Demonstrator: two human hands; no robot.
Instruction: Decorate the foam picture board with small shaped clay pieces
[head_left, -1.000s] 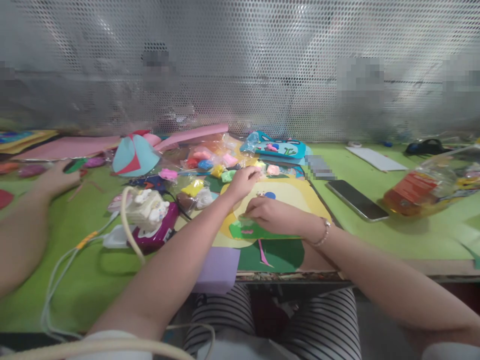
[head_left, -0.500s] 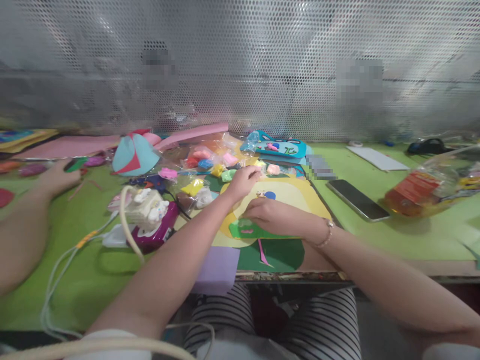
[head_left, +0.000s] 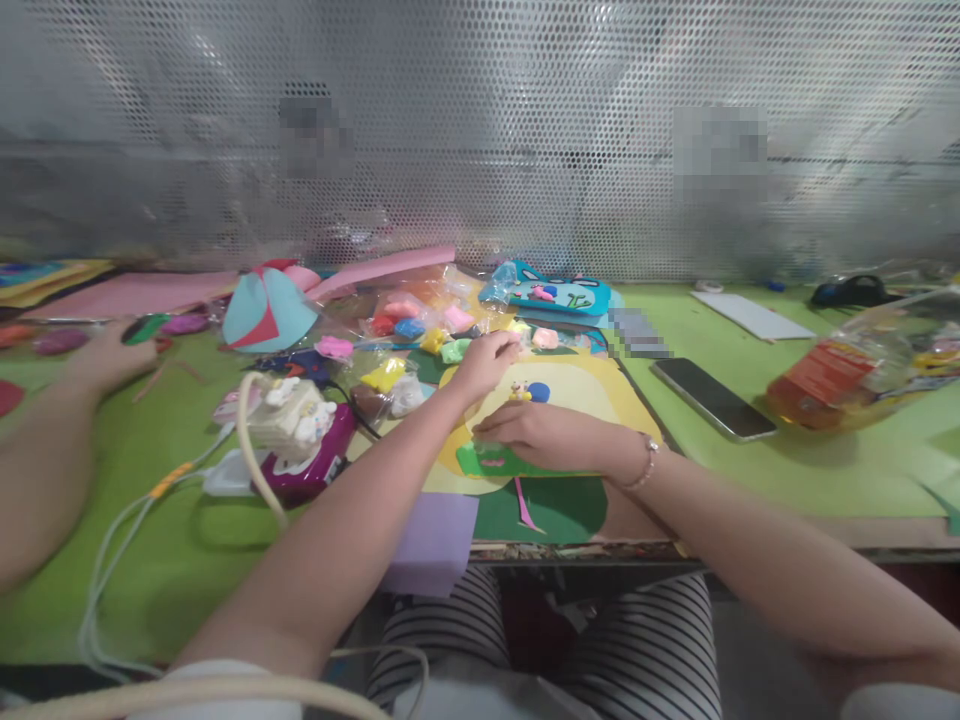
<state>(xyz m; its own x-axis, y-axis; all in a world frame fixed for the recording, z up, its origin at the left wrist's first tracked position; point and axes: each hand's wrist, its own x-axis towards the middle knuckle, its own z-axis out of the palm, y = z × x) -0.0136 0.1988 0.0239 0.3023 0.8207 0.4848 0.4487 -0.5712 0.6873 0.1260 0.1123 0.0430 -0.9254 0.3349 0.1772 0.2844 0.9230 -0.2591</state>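
A yellow paper sheet (head_left: 600, 400) with a paler middle lies before me, bearing a small yellow-and-pink figure (head_left: 519, 391) beside a blue round piece (head_left: 538, 392). Green modelling clay (head_left: 472, 461) is spread along its near left edge, with a pink bit on it. My right hand (head_left: 529, 428) rests low over the sheet, its bunched fingertips at the upper edge of this clay. My left hand (head_left: 489, 362) hovers at the sheet's far left with fingers curled in; whatever they hold is hidden.
Bagged coloured clay lumps (head_left: 409, 325) lie behind my left hand. A purple box (head_left: 307, 470) with cables stands left, near another person's hand (head_left: 112, 360). At right are a phone (head_left: 712, 400) and a bottle (head_left: 821, 375). Perforated metal (head_left: 480, 130) closes off the back.
My right hand's fingertips have shifted slightly left over the green clay, showing more of the small figure. My left hand stays nearly in place.
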